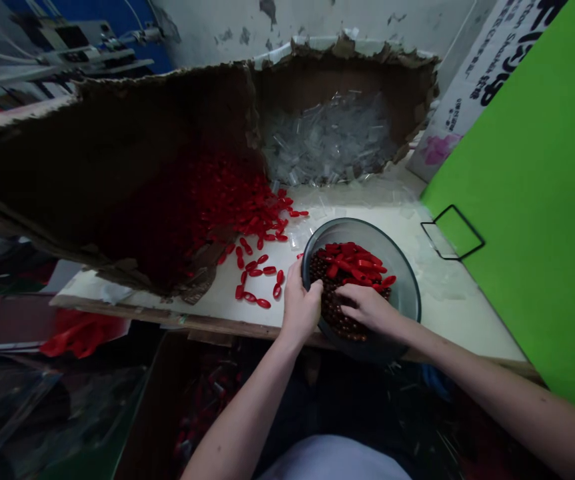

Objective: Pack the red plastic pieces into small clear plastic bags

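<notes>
A grey see-through bowl [403, 277] stands at the table's front edge. My left hand [303, 301] is closed on its left rim, with the thumb over the inner side. Inside lie many small, round, dark brown beads [338, 320], with a heap of long red plastic pieces [355, 261] on top towards the back. My right hand [367, 308] reaches into the bowl from the right, fingers curled in among the brown beads beside the red pieces. Its fingertips are partly hidden, and what exactly they pinch is hard to see.
A torn cardboard box [167, 87] behind holds a pile of red pieces [227, 193] and a pile of clear plastic pieces [332, 140]. Loose red pieces [252, 272] lie on the white table [447, 327]. On the right stand a green panel [532, 187] and a black wire frame [460, 233].
</notes>
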Action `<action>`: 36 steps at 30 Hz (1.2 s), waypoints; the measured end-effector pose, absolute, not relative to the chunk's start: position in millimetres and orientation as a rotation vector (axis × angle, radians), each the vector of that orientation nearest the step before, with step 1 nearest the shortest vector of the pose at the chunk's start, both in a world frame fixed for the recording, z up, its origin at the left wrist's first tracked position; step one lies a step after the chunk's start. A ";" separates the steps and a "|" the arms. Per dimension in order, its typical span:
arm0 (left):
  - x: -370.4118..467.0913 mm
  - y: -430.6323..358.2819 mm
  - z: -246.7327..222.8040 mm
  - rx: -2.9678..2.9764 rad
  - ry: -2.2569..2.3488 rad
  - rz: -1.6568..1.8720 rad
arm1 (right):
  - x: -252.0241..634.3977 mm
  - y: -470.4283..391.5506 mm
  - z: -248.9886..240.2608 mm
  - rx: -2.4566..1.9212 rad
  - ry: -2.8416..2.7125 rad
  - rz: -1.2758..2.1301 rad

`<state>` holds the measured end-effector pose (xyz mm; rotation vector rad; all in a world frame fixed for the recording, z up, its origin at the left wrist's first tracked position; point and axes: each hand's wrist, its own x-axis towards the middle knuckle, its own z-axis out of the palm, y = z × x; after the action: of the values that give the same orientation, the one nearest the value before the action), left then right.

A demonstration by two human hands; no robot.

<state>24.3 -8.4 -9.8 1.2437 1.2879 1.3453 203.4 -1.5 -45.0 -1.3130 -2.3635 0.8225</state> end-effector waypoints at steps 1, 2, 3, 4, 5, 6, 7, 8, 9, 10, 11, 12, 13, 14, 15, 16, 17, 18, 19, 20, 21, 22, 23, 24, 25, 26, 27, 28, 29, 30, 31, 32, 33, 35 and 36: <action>22.9 -7.6 -11.6 1.225 1.283 1.350 | 202.9 -1.0 -45.5 -1.310 -2.257 0.925; 20.9 -6.7 -14.0 1.205 1.278 1.353 | 202.6 -0.7 -45.8 -1.307 -2.147 1.031; 18.5 -5.5 -17.0 1.183 1.273 1.356 | 202.3 -0.4 -45.5 -1.296 -2.043 1.137; 15.7 -4.1 -20.6 1.163 1.268 1.356 | 201.8 -0.4 -44.5 -1.279 -1.949 1.234; 12.5 -2.4 -24.9 1.146 1.266 1.359 | 201.3 -0.4 -42.6 -1.257 -1.867 1.315; 9.1 -0.5 -29.7 1.134 1.265 1.359 | 200.5 -0.6 -39.9 -1.230 -1.793 1.379; 5.5 1.7 -35.0 1.120 1.268 1.360 | 199.7 -0.8 -36.3 -1.195 -1.726 1.432; 1.9 4.1 -40.8 1.100 1.274 1.359 | 198.8 -0.9 -32.3 -1.153 -1.672 1.478; -1.7 6.7 -46.7 1.078 1.283 1.357 | 198.1 -0.9 -28.2 -1.109 -1.627 1.515; -5.0 9.4 -52.7 1.059 1.291 1.352 | 197.4 -0.7 -24.3 -1.075 -1.584 1.536; -8.1 12.1 -58.4 1.043 1.297 1.345 | 197.0 -0.4 -21.0 -1.057 -1.543 1.537; -10.9 14.6 -63.5 1.030 1.302 1.335 | 196.8 0.0 -18.5 -1.053 -1.514 1.526; -13.4 16.8 -67.5 1.022 1.311 1.318 | 196.7 0.4 -16.9 -1.058 -1.499 1.511; -15.4 18.4 -70.0 1.024 1.322 1.291 | 196.7 0.8 -16.2 -1.062 -1.496 1.504; -17.0 19.1 -70.6 1.032 1.346 1.270 | 196.9 1.2 -16.2 -1.064 -1.503 1.503; -18.2 18.7 -69.1 1.052 1.390 1.264 | 197.2 1.6 -16.5 -1.065 -1.521 1.507; -18.7 17.1 -65.3 1.092 1.451 1.279 | 197.6 2.1 -16.6 -1.071 -1.541 1.505; -18.6 14.5 -59.4 1.151 1.520 1.316 | 197.9 2.6 -16.4 -1.082 -1.553 1.488; -17.7 10.9 -51.7 1.228 1.574 1.370 | 198.2 3.1 -15.3 -1.098 -1.560 1.459; -16.0 6.7 -43.0 1.312 1.591 1.424 | 198.4 3.6 -13.3 -1.112 -1.569 1.431; -13.4 2.3 -33.8 1.396 1.554 1.453 | 198.3 4.1 -10.4 -1.121 -1.582 1.411; -10.1 -1.7 -24.9 1.463 1.459 1.439 | 198.0 4.4 -6.8 -1.120 -1.595 1.406; -6.1 -5.2 -17.1 1.490 1.323 1.389 | 197.6 4.5 -2.7 -1.114 -1.602 1.407; -1.7 -7.8 -10.8 1.468 1.170 1.310 | 197.0 4.5 1.5 -1.112 -1.604 1.409; 2.8 -9.4 -6.2 1.405 1.022 1.219 | 196.3 4.3 5.4 -1.115 -1.601 1.407; 7.3 -10.2 -3.4 1.314 0.897 1.136 | 195.8 3.9 8.7 -1.119 -1.593 1.400; 11.3 -10.3 -2.0 1.212 0.801 1.072 | 195.4 3.4 11.4 -1.121 -1.585 1.389; 14.8 -10.1 -1.6 1.113 0.736 1.033 | 195.3 2.8 13.5 -1.123 -1.581 1.378; 17.6 -9.8 -1.9 1.030 0.695 1.011 | 195.5 2.2 15.1 -1.127 -1.582 1.370; 19.7 -9.4 -2.3 0.964 0.673 1.001 | 196.0 1.5 16.2 -1.133 -1.584 1.369; 21.2 -9.3 -2.7 0.911 0.661 0.999 | 196.8 0.9 17.1 -1.138 -1.587 1.371; 22.1 -9.3 -2.8 0.867 0.650 0.998 | 197.9 0.4 17.8 -1.142 -1.589 1.375; 22.7 -9.3 -2.7 0.830 0.639 0.995 | 199.1 0.1 18.4 -1.145 -1.592 1.381; 23.4 -9.1 -2.3 0.770 0.617 0.979 | 202.0 0.0 18.6 -1.142 -1.599 1.387; 23.8 -8.7 -2.3 0.742 0.612 0.971 | 203.4 0.3 18.2 -1.140 -1.610 1.388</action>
<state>23.8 -8.7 -2.3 0.7420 0.6125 0.9710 203.4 0.3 18.2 -1.1402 -1.6101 1.3882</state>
